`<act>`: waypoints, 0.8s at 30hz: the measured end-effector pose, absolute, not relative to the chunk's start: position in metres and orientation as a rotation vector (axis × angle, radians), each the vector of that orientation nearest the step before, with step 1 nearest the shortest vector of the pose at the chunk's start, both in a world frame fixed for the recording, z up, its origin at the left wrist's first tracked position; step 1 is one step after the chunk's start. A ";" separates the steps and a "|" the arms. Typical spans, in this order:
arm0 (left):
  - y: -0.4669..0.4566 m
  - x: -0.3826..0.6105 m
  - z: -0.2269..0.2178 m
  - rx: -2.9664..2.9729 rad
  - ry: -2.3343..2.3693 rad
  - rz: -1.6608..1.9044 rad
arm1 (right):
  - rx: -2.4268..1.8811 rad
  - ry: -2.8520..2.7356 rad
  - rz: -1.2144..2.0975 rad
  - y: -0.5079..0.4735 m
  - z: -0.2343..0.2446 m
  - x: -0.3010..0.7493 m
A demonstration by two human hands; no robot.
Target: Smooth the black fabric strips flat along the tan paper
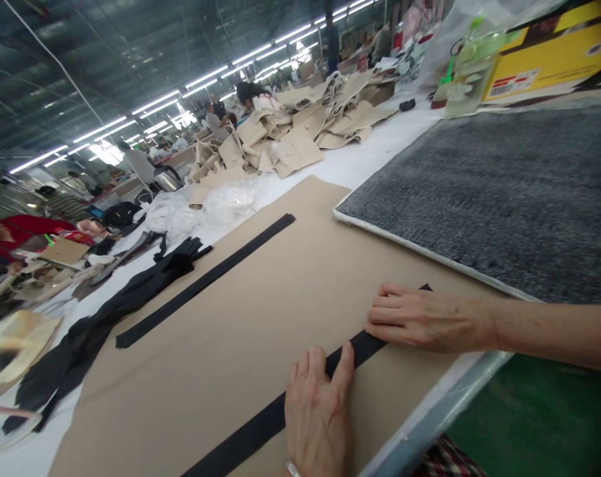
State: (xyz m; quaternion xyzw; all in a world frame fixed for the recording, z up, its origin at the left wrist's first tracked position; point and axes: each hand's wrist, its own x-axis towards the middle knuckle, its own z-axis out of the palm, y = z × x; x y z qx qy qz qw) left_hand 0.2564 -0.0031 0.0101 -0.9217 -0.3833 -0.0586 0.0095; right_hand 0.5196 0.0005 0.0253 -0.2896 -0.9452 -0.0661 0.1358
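A large beige sheet [220, 371] is spread over the white table. Along its near side runs a black strip [250, 430], partly covered by both hands. My left hand [317, 404] lies on the strip with fingers stretched and thumb apart, pressing it down. Farther along the same strip, my right hand [424, 318] rests with its fingers laid flat across it. A second black strip [205, 281] lies roughly parallel on the far part of the sheet, untouched by either hand.
A dark grey textured board [479, 192] overlaps the sheet at right. Black strips [106, 324] are heaped along the far edge, near crumpled clear plastic [225, 205]. Beyond lie beige cut pieces [290, 132], a bottle [472, 73] and a yellow box [553, 53]. A person in red [22, 232] is at left.
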 end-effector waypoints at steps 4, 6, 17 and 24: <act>0.001 0.266 0.013 -2.986 -1.161 -0.303 | -0.847 -2.750 -0.216 -0.002 0.025 0.525; 0.004 0.277 0.016 -3.084 -1.091 -0.317 | -0.848 -2.767 -0.222 -0.002 0.024 0.526; 0.005 0.299 0.015 -3.099 -0.861 -0.234 | -0.894 -2.788 -0.252 -0.004 0.026 0.542; 0.005 0.310 0.017 -3.012 -0.878 -0.214 | -0.927 -2.789 -0.281 -0.010 0.031 0.559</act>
